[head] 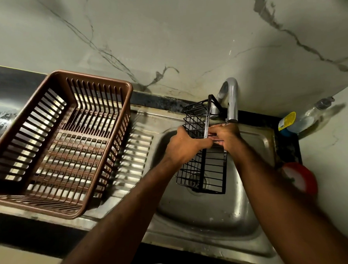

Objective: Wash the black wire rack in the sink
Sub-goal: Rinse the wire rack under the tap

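Head view: both forearms reach forward over the steel sink (218, 216), converging at the black wire rack (203, 166), which is held upright above the basin, just under the curved tap (231, 100). The left hand (187, 146) is clamped on the rack's left side at mid-height, fingers curled round the wires. The right hand (226, 136) grips the same level from the right, directly beneath the spout. An empty brown plastic basket (58, 142) sits on the draining board to the left, well apart from the hands.
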Demonstrator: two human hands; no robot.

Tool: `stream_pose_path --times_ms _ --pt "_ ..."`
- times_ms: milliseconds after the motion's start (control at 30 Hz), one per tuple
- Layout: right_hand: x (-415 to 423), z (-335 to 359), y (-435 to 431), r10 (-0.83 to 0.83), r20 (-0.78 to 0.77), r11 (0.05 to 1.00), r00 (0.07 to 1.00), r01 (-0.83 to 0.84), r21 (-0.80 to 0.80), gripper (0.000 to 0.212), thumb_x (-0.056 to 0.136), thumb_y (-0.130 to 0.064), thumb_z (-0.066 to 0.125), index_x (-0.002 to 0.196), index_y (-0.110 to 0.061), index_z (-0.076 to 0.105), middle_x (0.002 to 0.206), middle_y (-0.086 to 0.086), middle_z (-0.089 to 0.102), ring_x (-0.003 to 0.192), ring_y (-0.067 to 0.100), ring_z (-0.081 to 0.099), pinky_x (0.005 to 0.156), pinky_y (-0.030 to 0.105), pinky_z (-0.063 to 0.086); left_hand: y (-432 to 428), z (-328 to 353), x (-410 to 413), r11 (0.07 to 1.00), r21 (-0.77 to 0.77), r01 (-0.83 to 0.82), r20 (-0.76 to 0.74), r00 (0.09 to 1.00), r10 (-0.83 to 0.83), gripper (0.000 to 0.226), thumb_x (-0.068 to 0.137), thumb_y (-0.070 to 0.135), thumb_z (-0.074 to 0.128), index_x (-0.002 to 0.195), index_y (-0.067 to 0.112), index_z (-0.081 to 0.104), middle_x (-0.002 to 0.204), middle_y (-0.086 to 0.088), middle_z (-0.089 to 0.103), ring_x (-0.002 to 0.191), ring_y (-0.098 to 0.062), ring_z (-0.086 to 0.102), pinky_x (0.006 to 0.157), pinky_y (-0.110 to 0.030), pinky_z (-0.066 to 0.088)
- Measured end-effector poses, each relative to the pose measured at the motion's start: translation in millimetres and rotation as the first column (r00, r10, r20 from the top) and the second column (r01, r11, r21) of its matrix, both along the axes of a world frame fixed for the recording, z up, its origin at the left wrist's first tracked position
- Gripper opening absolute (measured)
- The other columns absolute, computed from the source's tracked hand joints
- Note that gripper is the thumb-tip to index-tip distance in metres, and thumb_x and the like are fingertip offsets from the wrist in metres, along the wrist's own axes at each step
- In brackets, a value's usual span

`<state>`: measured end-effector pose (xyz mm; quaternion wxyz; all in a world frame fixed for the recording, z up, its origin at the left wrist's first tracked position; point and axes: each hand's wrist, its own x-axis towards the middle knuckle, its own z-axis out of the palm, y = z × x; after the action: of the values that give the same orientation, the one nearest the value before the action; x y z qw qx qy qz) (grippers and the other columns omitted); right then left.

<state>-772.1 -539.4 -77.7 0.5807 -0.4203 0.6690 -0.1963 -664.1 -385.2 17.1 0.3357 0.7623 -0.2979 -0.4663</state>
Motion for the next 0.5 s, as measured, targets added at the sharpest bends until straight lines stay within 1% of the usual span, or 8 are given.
stream_pose_path --times_ms 67,133,233,300,367,400,433,500 --pt "-2 -1 2 0.115 0.017 0.992 0.993 -0.115 0.041 0.013 0.083 0.006 0.072 0.086 -0.006 0.067 0.076 0.010 0.072 0.050 0.012 0.069 0.046 0.023 0.054 0 -1 3 1.000 0.013 -0.025 -0.023 0.999 0.025 0.105 0.073 0.047 0.082 0.154 0.009 0.027 0.147 -0.013 0.047 0.117 -0.021 0.050 0.087 -0.036 0.050" --pt "-9 0 1 0.214 0.139 0.959 0.967 -0.235 0.160 0.016 0.090 0.009 0.062 0.095 -0.006 0.067 0.082 0.012 0.074 0.059 0.015 0.073 0.052 0.025 0.057 2 2 7 0.998 0.025 -0.051 -0.039 0.998 0.052 0.108 0.064 0.054 0.081 0.150 0.010 0.032 0.137 -0.009 0.053 0.112 -0.022 0.056 0.090 -0.043 0.056" --pt "-24 5 -4 0.256 0.338 0.900 0.906 -0.351 0.258 0.034 0.093 0.015 0.046 0.114 -0.003 0.065 0.095 0.017 0.075 0.080 0.026 0.076 0.069 0.032 0.063 6 6 13 0.993 0.043 -0.108 -0.108 0.988 0.112 0.104 0.049 0.060 0.078 0.135 0.013 0.043 0.115 0.000 0.059 0.103 -0.020 0.060 0.086 -0.049 0.060" --pt "-31 8 -7 0.268 0.421 0.879 0.867 -0.399 0.262 0.043 0.089 0.018 0.040 0.120 0.000 0.063 0.103 0.022 0.073 0.090 0.033 0.074 0.077 0.036 0.062 8 7 16 0.989 0.052 -0.138 -0.171 0.975 0.144 0.100 0.045 0.060 0.078 0.128 0.012 0.047 0.112 -0.002 0.062 0.102 -0.022 0.062 0.086 -0.053 0.060" --pt "-33 12 -7 0.300 0.418 0.867 0.857 -0.428 0.256 0.045 0.087 0.020 0.039 0.121 0.001 0.062 0.104 0.023 0.073 0.092 0.035 0.074 0.078 0.037 0.062 9 8 16 0.989 0.053 -0.142 -0.207 0.967 0.149 0.102 0.042 0.061 0.077 0.128 0.014 0.048 0.114 -0.006 0.063 0.101 -0.025 0.065 0.085 -0.054 0.061" --pt "-32 13 -7 0.309 0.389 0.869 0.868 -0.424 0.256 0.043 0.088 0.020 0.040 0.120 0.002 0.062 0.100 0.022 0.074 0.089 0.033 0.075 0.076 0.036 0.062 10 8 16 0.990 0.051 -0.135 -0.212 0.967 0.143 0.104 0.042 0.061 0.077 0.129 0.014 0.047 0.115 -0.006 0.063 0.101 -0.025 0.065 0.085 -0.053 0.061" --pt "-29 16 -5 0.309 0.350 0.874 0.884 -0.409 0.263 0.039 0.090 0.020 0.041 0.117 0.003 0.062 0.093 0.019 0.076 0.082 0.030 0.076 0.072 0.034 0.063 10 8 14 0.991 0.051 -0.128 -0.208 0.969 0.135 0.105 0.043 0.061 0.077 0.132 0.013 0.046 0.116 -0.005 0.063 0.101 -0.024 0.064 0.084 -0.051 0.061" --pt "-19 19 -1 0.280 0.211 0.905 0.936 -0.331 0.267 0.031 0.091 0.020 0.044 0.109 0.004 0.064 0.077 0.013 0.076 0.064 0.022 0.075 0.057 0.029 0.061 10 10 10 0.993 0.043 -0.108 -0.182 0.977 0.114 0.105 0.050 0.057 0.078 0.138 0.012 0.043 0.119 -0.004 0.061 0.102 -0.020 0.062 0.084 -0.048 0.061"
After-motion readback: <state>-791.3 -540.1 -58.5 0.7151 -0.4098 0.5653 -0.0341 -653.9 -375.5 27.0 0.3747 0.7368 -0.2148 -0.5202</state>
